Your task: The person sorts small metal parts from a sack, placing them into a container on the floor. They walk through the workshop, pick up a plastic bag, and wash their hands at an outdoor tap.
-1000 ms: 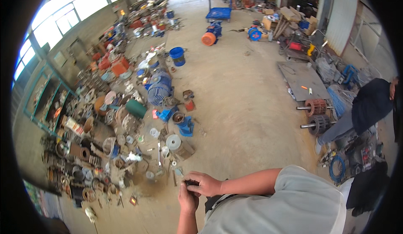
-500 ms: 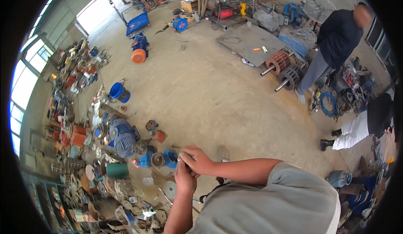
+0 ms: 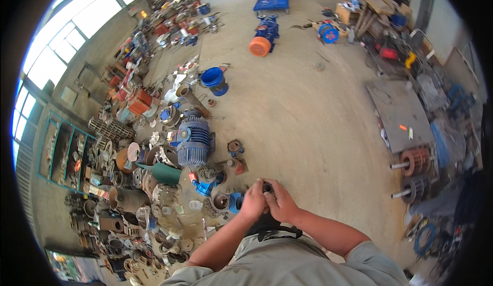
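My left hand point(image 3: 251, 201) and my right hand point(image 3: 281, 202) meet in front of my body, fingers curled and thumbs close together. A small dark round end point(image 3: 267, 187) shows between them, but most of it is hidden and its kind is unclear. Just left of my hands, a blue pump casing point(image 3: 235, 202) sits on the floor, partly covered by my left hand. Beside it lies a round metal ring-shaped part point(image 3: 221, 201). Farther left stands a large blue finned electric motor point(image 3: 193, 141).
Used machine parts crowd the left floor, with a green cylinder point(image 3: 166, 173) and a blue bucket point(image 3: 214, 81). Ahead are a blue-and-orange motor point(image 3: 264, 37) and a blue cart point(image 3: 271, 1). A metal plate point(image 3: 398, 114) and two rotors point(image 3: 415, 161) lie at right.
My view has swung right to left, so the parts pile sits more central and the standing person at right is mostly out of sight. My hands stay together, with a dark end now showing.
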The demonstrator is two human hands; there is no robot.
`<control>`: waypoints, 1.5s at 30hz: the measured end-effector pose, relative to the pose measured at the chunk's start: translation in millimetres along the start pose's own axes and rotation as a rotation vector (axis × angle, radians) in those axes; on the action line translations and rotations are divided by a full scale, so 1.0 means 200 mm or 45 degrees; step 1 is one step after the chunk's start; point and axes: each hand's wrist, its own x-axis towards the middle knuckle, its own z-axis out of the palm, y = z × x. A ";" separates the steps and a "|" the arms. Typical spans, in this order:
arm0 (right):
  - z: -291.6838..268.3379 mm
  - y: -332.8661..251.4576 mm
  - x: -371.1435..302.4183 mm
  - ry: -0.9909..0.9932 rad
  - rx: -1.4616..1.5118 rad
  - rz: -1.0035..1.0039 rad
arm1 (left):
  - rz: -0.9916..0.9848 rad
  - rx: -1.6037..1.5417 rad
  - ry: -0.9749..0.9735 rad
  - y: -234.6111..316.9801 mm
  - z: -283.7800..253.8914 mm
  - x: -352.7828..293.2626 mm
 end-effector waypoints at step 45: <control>-0.96 1.50 6.02 -0.842 -0.498 -0.185 | -0.107 -0.934 -0.282 3.14 -0.68 4.77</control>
